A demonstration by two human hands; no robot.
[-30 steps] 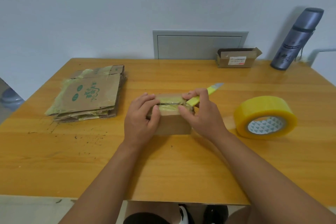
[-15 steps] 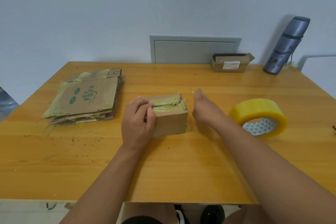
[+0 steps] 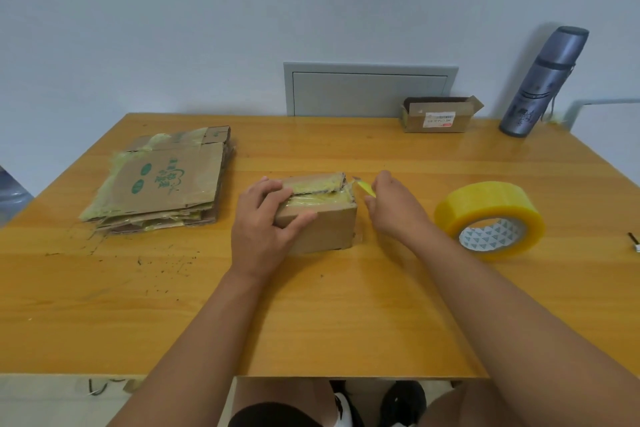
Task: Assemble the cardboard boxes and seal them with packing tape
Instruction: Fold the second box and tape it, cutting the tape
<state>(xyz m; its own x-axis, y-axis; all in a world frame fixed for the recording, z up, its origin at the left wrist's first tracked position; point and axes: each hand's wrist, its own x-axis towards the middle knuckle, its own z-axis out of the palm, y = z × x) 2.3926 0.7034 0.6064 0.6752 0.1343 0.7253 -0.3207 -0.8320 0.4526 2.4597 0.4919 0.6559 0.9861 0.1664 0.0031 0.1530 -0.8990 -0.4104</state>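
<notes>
A small cardboard box [image 3: 327,230] stands in the middle of the wooden table [image 3: 311,322], its top flaps covered with yellowish tape. My left hand [image 3: 265,222] grips its left end, fingers over the top and thumb on the front face. My right hand [image 3: 393,206] is just right of the box and holds a yellow utility knife [image 3: 363,185], whose blade tip shows at the box's top right corner. A large roll of yellow packing tape [image 3: 488,218] lies on the table to the right of my right hand.
A stack of flattened cardboard boxes [image 3: 166,184] lies at the left. A small open box with a label [image 3: 440,116] and a grey flask [image 3: 543,80] stand at the back right by the wall. A small dark object [image 3: 633,242] lies at the right edge.
My right hand slid off the box top to its right side, taking the yellow knife with it. My left hand stayed gripping the box's left end.
</notes>
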